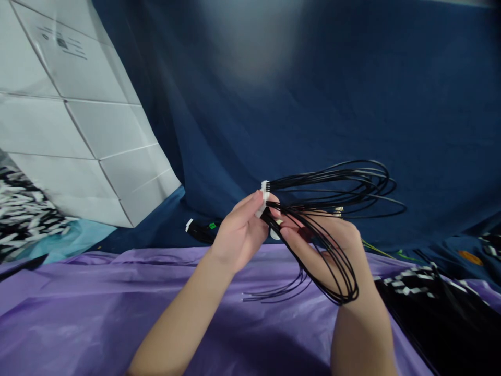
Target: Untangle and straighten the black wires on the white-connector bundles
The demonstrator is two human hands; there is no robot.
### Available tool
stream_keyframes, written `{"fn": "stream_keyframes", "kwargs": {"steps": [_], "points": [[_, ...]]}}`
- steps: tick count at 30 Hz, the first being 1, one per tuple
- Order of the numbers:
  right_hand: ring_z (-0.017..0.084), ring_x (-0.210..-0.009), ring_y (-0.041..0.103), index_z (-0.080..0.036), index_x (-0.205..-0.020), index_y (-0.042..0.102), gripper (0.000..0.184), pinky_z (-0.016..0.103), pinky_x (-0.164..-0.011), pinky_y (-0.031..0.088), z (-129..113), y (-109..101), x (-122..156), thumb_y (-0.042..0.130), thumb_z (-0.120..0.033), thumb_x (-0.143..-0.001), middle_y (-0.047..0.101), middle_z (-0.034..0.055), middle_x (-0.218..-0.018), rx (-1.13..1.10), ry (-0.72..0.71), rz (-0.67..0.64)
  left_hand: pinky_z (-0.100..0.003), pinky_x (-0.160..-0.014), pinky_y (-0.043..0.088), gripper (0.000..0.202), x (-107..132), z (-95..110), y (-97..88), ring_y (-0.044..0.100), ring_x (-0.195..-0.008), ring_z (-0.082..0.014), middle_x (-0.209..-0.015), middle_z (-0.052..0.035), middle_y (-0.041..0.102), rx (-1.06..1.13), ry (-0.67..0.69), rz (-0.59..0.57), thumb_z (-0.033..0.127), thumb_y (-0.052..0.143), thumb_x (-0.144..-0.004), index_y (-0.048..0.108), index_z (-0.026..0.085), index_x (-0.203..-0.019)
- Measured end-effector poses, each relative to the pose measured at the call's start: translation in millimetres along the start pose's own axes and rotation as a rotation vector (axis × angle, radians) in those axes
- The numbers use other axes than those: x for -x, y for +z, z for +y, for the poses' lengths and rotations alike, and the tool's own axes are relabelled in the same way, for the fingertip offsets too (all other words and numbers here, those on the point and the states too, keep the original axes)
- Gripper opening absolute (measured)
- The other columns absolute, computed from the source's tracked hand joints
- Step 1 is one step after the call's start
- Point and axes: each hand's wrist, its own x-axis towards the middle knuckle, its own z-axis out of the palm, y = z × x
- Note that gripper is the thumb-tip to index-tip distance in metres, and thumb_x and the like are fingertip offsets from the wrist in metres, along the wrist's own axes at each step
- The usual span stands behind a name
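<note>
Both my hands are raised over a purple sheet (pixel 97 313). My left hand (pixel 240 232) pinches a small white connector (pixel 265 189) at the end of a bundle of thin black wires (pixel 344 188). The wires loop out to the right and back down across my right hand (pixel 324 237), whose fingers are closed around the bundle. Loose wire ends (pixel 266 296) hang below the hands.
White cardboard boxes (pixel 78 136) are stacked at the left. A dark blue cloth (pixel 313 94) hangs behind. Another black wire with a white plug (pixel 195 228) lies behind my left hand. Piles of black wires with white connectors lie at the right (pixel 430 297) and far left (pixel 19 209).
</note>
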Motion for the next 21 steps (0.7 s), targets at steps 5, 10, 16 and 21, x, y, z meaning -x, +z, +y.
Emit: {"fn": "stream_keyframes", "kwargs": {"steps": [5,10,16,21], "points": [[0.016,-0.080,0.071,-0.022,-0.102,0.075,0.021,0.023,-0.065,0.054,-1,3,1,0.064,-0.012,-0.087,0.077,0.0015,-0.097,0.012,0.019,-0.007,-0.033,-0.085,0.048,0.028,0,-1,1.6,0.060,-0.078,-0.0187,-0.074,-0.0041,0.061,-0.021,-0.023,-0.003,0.037,0.059,-0.092,0.064,0.018,-0.070],[0.015,-0.075,0.068,-0.021,-0.098,0.071,0.017,0.023,-0.062,0.052,8,7,3,0.062,-0.012,-0.087,0.074,0.0022,-0.092,-0.006,0.065,-0.023,-0.030,-0.083,0.048,0.030,-2,-3,2.1,0.059,-0.077,-0.0160,-0.074,-0.0032,0.060,0.000,-0.046,0.005,0.037,0.059,-0.093,0.064,0.018,-0.071],[0.019,-0.087,0.071,-0.020,-0.107,0.067,0.015,0.023,-0.064,0.055,9,14,2,0.057,-0.021,-0.095,0.073,0.0075,-0.099,-0.108,0.132,0.045,-0.027,-0.074,0.048,0.028,-5,-4,4.0,0.060,-0.069,-0.0134,-0.068,0.0007,0.058,0.122,-0.060,0.059,0.035,0.059,-0.094,0.062,0.018,-0.071],[0.011,-0.061,0.059,-0.020,-0.093,0.064,0.007,0.018,-0.052,0.048,-4,2,2,0.058,-0.019,-0.095,0.065,0.0017,-0.076,-0.284,0.216,0.050,-0.031,-0.078,0.051,0.043,-8,1,3.0,0.068,-0.078,-0.0179,-0.076,-0.0026,0.068,0.190,-0.163,0.011,0.043,0.045,-0.101,0.061,0.019,-0.070]]}}
